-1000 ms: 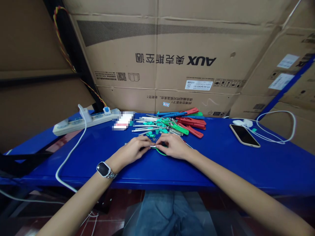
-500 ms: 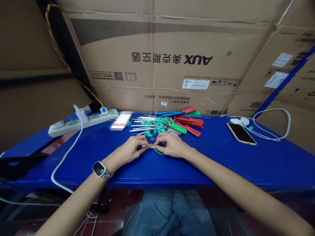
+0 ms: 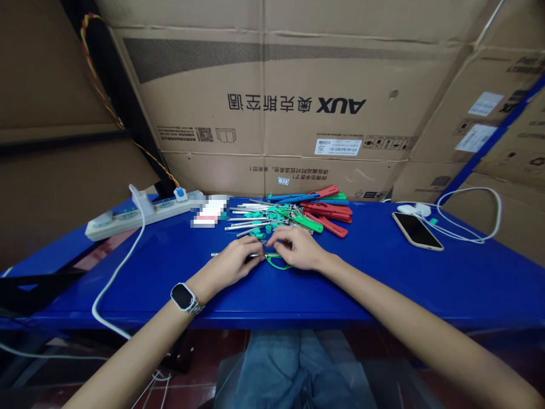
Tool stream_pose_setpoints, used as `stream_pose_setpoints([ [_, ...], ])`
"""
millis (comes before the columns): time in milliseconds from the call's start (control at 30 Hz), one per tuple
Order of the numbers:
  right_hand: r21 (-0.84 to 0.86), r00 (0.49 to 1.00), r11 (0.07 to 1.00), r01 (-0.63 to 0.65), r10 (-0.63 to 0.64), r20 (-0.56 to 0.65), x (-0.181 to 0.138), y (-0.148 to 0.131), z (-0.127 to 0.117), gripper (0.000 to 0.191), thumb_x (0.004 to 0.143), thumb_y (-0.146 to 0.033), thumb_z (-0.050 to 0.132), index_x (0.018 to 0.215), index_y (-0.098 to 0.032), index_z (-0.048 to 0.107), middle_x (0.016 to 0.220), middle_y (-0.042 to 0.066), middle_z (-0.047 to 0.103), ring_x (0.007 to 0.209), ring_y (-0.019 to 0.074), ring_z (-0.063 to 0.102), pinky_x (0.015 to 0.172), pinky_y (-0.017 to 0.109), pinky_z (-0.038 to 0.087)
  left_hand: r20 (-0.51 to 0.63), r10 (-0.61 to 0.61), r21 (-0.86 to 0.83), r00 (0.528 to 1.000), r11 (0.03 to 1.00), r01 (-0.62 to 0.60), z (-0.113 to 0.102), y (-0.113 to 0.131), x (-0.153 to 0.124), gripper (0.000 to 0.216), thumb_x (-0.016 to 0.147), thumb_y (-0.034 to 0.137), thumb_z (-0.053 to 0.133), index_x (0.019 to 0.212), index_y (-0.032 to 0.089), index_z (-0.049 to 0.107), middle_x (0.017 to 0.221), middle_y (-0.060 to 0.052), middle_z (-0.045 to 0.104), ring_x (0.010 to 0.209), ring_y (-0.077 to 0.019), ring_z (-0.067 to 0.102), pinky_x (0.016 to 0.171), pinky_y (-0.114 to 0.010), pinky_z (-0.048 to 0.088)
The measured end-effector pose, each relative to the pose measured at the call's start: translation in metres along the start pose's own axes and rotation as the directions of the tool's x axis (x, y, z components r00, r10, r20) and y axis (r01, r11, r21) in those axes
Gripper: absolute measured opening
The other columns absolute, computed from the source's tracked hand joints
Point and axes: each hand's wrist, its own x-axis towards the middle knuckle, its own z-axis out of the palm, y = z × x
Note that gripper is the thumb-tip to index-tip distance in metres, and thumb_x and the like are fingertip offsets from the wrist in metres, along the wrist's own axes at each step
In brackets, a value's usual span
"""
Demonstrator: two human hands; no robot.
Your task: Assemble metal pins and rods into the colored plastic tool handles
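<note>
My left hand [image 3: 238, 258] pinches a thin silver metal rod [image 3: 215, 254] low over the blue table. The rod's right end meets a green plastic piece with a curved loop [image 3: 279, 266], which lies partly under my right hand. My right hand [image 3: 300, 247] has its fingers curled, fingertips close together beside a few tiny metal pins [image 3: 263, 242]. Whatever sits between those fingertips is too small to make out. Just beyond my hands is a heap of silver rods [image 3: 247, 226], small green caps [image 3: 257, 233] and red [image 3: 327, 224], green [image 3: 313, 224] and blue [image 3: 293, 197] plastic handles.
A white power strip [image 3: 114, 225] with plugs and a cable stands at the left of the blue table [image 3: 366, 272]. To the right lie a phone [image 3: 418, 230] and a white charger [image 3: 413, 211] with a looped cable. Cardboard [image 3: 293, 62] walls the back.
My right fingertips have left the rod joint and moved slightly up toward the tiny pins. My left hand has shifted a little, and more of the rod and green loop shows.
</note>
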Motion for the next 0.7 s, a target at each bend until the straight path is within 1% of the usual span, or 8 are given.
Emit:
stream_pose_setpoints([
  [67,0.039,0.995,0.998,-0.044,0.047,-0.086,0.002,0.003,-0.011,0.026,0.086,-0.010,0.051,0.092,-0.018,0.074,0.089,0.003,0.069,0.071,0.0127,0.058,0.066,0.026,0.041,0.003,0.001,0.011,1.000,1.000,-0.001,0.000,-0.001,0.000,0.021,0.099,0.026,0.048,0.087,0.019,0.063,0.090,-0.005,0.063,0.084,-0.0183,0.061,0.078,-0.030,0.050],
  [133,-0.007,0.991,0.998,-0.064,0.063,-0.114,-0.002,0.007,-0.023,0.023,0.085,-0.011,0.053,0.092,-0.018,0.074,0.087,0.003,0.069,0.070,0.0129,0.058,0.065,0.026,0.041,0.010,0.003,0.029,1.000,1.000,-0.003,-0.001,-0.002,0.000,0.022,0.100,0.026,0.047,0.088,0.018,0.063,0.090,-0.006,0.063,0.085,-0.0184,0.061,0.078,-0.031,0.050],
  [200,-0.100,0.995,0.992,-0.074,0.066,-0.077,-0.012,0.010,-0.032,0.019,0.084,-0.014,0.058,0.091,-0.019,0.074,0.086,0.002,0.068,0.069,0.0131,0.058,0.065,0.027,0.041,0.015,-0.001,0.046,1.000,0.999,0.000,-0.002,-0.002,0.000,0.022,0.100,0.026,0.047,0.089,0.018,0.064,0.090,-0.006,0.063,0.086,-0.0186,0.061,0.079,-0.032,0.051],
  [267,-0.179,0.998,0.982,-0.054,0.050,-0.026,-0.027,0.013,-0.037,0.017,0.085,-0.018,0.061,0.095,-0.022,0.074,0.094,0.002,0.069,0.079,0.0155,0.061,0.068,0.028,0.043,0.019,-0.003,0.062,1.000,0.998,0.002,-0.002,-0.003,0.000,0.021,0.100,0.025,0.047,0.091,0.018,0.064,0.091,-0.006,0.063,0.088,-0.0187,0.061,0.080,-0.032,0.051],
  [367,-0.237,0.999,0.971,-0.016,0.023,0.025,-0.046,0.016,-0.038,0.016,0.089,-0.026,0.063,0.100,-0.024,0.074,0.101,0.004,0.070,0.094,0.0191,0.064,0.076,0.031,0.046,0.024,0.007,0.094,1.000,0.996,-0.009,-0.003,-0.003,-0.001,0.019,0.099,0.024,0.048,0.093,0.018,0.064,0.092,-0.006,0.064,0.090,-0.0190,0.061,0.082,-0.033,0.051],
  [533,-0.211,0.998,0.977,-0.035,0.044,0.042,-0.056,0.021,-0.032,0.019,0.094,-0.028,0.059,0.104,-0.025,0.075,0.103,0.004,0.070,0.097,0.0177,0.065,0.081,0.030,0.048,0.014,0.002,0.180,1.000,0.984,-0.005,-0.005,0.000,0.002,0.019,0.098,0.028,0.049,0.096,0.018,0.065,0.095,-0.007,0.064,0.092,-0.0206,0.062,0.082,-0.035,0.053],
  [633,-0.187,0.996,0.980,-0.064,0.074,0.050,-0.055,0.023,-0.032,0.019,0.094,-0.029,0.060,0.104,-0.026,0.076,0.104,0.004,0.070,0.098,0.0173,0.065,0.082,0.029,0.048,-0.022,0.045,0.229,0.999,0.973,-0.039,-0.003,0.007,0.008,0.024,0.098,0.031,0.050,0.113,0.017,0.064,0.107,-0.009,0.064,0.100,-0.0227,0.062,0.087,-0.037,0.053],
  [700,-0.192,0.994,0.979,-0.071,0.085,0.066,-0.055,0.024,-0.032,0.020,0.094,-0.030,0.059,0.105,-0.027,0.076,0.105,0.004,0.069,0.098,0.0174,0.065,0.081,0.029,0.047,0.006,0.106,0.254,0.994,0.962,-0.104,0.001,0.013,0.014,0.029,0.100,0.030,0.047,0.122,0.019,0.062,0.113,-0.010,0.063,0.103,-0.0227,0.061,0.089,-0.038,0.052],
])
